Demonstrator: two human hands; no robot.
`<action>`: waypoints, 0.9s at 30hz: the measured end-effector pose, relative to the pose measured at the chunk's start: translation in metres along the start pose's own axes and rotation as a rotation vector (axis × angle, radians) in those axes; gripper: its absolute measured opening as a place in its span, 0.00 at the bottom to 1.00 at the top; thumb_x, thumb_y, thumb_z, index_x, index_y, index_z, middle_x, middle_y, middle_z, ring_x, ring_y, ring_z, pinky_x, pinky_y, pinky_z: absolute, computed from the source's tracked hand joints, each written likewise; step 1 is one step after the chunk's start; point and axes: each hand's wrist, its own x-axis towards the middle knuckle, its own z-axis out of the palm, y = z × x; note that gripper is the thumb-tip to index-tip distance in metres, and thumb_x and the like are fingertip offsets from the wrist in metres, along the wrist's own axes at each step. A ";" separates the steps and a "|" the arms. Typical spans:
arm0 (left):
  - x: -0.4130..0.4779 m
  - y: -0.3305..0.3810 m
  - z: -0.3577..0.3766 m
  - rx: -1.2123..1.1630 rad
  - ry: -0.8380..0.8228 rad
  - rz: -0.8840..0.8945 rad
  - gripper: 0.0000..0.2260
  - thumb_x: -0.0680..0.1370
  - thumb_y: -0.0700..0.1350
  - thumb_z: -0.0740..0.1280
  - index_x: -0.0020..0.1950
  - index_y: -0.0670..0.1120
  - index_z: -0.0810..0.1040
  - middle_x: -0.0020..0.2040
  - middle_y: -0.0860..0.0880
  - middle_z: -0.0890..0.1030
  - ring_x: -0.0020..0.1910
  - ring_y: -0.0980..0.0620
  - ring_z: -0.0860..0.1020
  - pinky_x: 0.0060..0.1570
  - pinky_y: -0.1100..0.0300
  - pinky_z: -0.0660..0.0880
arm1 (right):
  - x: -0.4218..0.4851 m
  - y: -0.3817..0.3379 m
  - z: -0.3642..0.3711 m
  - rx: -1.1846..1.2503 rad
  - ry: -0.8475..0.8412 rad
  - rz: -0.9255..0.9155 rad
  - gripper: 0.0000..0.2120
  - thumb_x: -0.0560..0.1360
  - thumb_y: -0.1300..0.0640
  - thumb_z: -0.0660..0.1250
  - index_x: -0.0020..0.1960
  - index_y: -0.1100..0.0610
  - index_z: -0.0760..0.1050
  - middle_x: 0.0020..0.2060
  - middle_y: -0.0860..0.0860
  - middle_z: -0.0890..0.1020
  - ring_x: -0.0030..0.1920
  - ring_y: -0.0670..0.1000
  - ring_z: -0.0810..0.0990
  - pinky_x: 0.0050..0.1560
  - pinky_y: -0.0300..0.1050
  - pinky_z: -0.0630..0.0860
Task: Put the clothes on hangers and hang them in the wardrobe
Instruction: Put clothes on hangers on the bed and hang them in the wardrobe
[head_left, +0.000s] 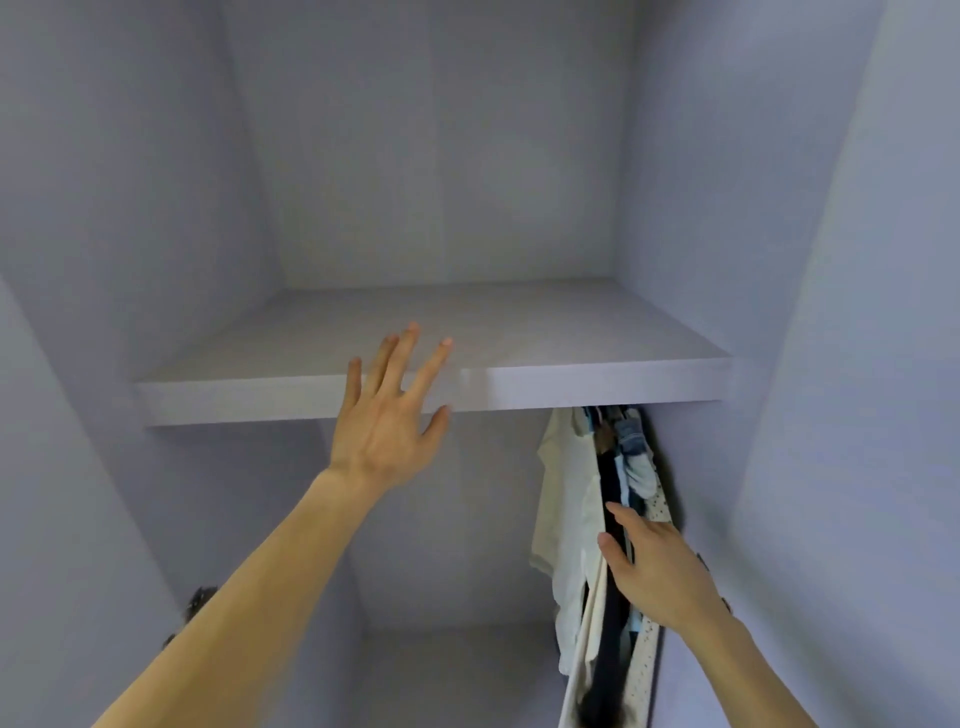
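Note:
I look into a pale lilac wardrobe (436, 208). Several garments (571, 499), white, dark navy and dotted, hang bunched under the shelf (571, 384) at the right side. Their hangers and the rail are hidden behind the shelf edge. My left hand (387, 415) is raised in front of the shelf's front edge with fingers spread and straight, holding nothing. My right hand (657, 566) reaches to the hanging clothes, fingers straight, touching the dark garment from the right.
The shelf top holds nothing in view. The space under the shelf to the left of the garments is free down to the wardrobe floor (457, 675). A dark fuzzy object (195, 605) peeks out at the lower left behind my forearm.

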 end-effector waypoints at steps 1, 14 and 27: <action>0.011 0.000 0.011 0.000 -0.008 -0.007 0.31 0.82 0.60 0.56 0.81 0.59 0.47 0.82 0.48 0.49 0.81 0.44 0.50 0.76 0.37 0.52 | 0.014 0.001 0.002 -0.004 -0.014 0.013 0.26 0.82 0.42 0.54 0.78 0.47 0.58 0.69 0.49 0.74 0.70 0.53 0.69 0.63 0.51 0.73; 0.043 -0.011 0.104 0.128 0.556 -0.017 0.24 0.81 0.63 0.56 0.75 0.58 0.66 0.73 0.46 0.71 0.69 0.44 0.70 0.72 0.40 0.57 | 0.125 0.008 0.055 -0.356 0.049 0.133 0.19 0.81 0.43 0.54 0.64 0.53 0.70 0.54 0.48 0.82 0.60 0.52 0.76 0.44 0.45 0.73; 0.045 -0.013 0.106 0.175 0.566 -0.019 0.24 0.81 0.64 0.55 0.75 0.58 0.66 0.71 0.46 0.72 0.67 0.44 0.71 0.72 0.41 0.57 | 0.153 -0.001 0.061 -0.046 0.102 0.124 0.16 0.85 0.47 0.49 0.57 0.58 0.68 0.32 0.47 0.75 0.35 0.54 0.77 0.27 0.44 0.64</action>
